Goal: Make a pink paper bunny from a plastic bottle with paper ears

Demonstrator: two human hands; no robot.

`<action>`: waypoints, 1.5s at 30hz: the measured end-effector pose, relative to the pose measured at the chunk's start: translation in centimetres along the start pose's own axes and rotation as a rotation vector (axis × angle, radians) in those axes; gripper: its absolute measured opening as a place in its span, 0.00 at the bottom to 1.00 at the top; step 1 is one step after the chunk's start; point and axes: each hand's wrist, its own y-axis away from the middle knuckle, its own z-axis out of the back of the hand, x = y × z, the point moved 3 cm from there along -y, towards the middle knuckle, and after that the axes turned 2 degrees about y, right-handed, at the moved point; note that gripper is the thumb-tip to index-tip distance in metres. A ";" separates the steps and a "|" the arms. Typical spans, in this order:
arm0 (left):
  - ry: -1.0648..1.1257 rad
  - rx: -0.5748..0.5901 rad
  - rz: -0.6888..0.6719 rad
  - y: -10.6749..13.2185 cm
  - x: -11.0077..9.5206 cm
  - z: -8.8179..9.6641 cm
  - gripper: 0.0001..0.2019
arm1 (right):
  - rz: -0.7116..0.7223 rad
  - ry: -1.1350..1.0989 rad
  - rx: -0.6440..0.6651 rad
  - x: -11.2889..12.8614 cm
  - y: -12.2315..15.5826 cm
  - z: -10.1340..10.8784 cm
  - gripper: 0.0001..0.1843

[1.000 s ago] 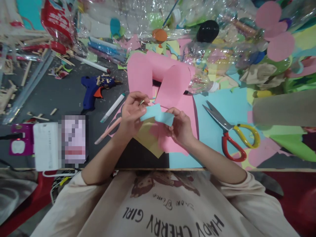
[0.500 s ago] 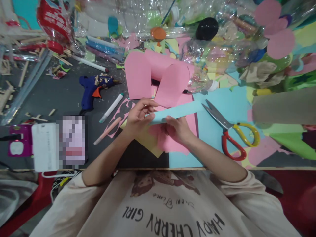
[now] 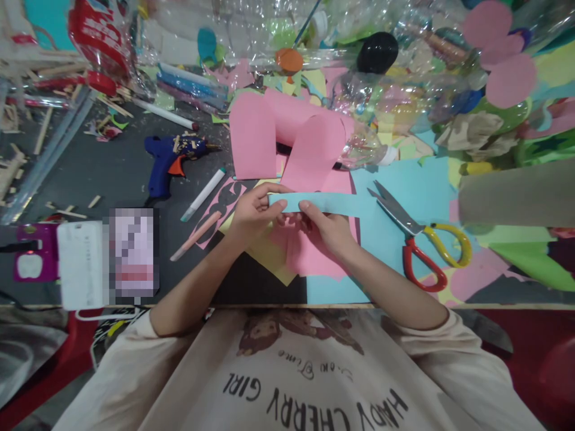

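A light blue paper strip lies almost level between my two hands. At its left end my left hand pinches it, thumb on top and fingers behind. My right hand grips it near the middle, its thumb pressed on the face and its other fingers partly hidden underneath. Beneath the hands are pink paper and a yellow sheet. Just beyond them stands a pink paper-covered bottle with curved paper pieces. Scissors with red and yellow handles lie open to the right.
A blue glue gun, a white marker and a peach-coloured pen lie to the left. A white power bank-like box is near the front left edge. Clear plastic bottles and paper scraps crowd the back. Light blue sheets spread rightward.
The paper strip has turned from slanting up to the right to nearly level, its right end lower. My right hand has shifted slightly. Both hands keep their hold.
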 end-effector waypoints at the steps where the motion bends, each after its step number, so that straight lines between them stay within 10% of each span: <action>1: 0.000 -0.014 0.003 0.0 0.0 0.0 0.10 | 0.014 -0.026 -0.008 0.1 0.0 0.1 0.22; 45: -0.065 -0.111 -0.134 -0.2 0.0 0.5 0.09 | -0.041 -0.195 0.015 1.0 -0.7 -0.2 0.26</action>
